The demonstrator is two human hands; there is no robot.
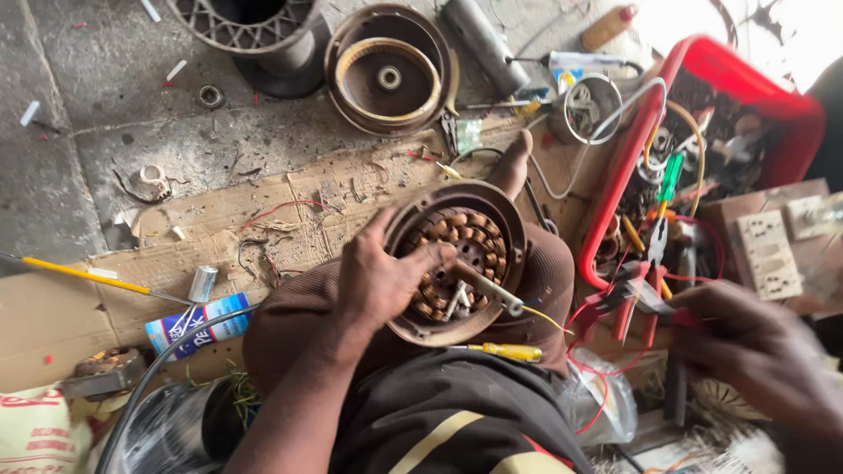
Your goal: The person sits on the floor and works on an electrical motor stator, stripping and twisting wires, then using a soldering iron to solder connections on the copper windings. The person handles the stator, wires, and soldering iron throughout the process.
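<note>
Clearly the work centres on the round motor stator (457,263), a rusty brown housing with a ring of copper-wound coils, which rests on the person's lap over the brown trousers and above the cardboard sheet (263,219) spread on the concrete floor. The left hand (382,276) lies over the stator's left rim, its fingers curled loosely across the coils and touching the winding face; it is partly closed around the edge, steadying it, not clenched on it. To do this well, I judge the stator should be kept flat and firmly braced on the knee, with the fingers pressing the metal rim and not the thin copper wire, which looks easy to nick or bend. A white sleeved lead (487,288) and a yellow wire (544,320) run off the coils toward the right and should be kept clear of snagging. The right hand (755,347) is well apart from the left, out at the right beside the red plastic basket (702,61) of tools, closed on the red-handled pliers (637,303); blur hides exactly how the fingers wrap them. A yellow-handled screwdriver (509,352) lies on the lap just below the stator. Farther up on the floor sit a second round motor cover (389,70) and a grey capacitor cylinder (483,44), and a blue-and-white tube (198,326) lies at the left on the cardboard.
</note>
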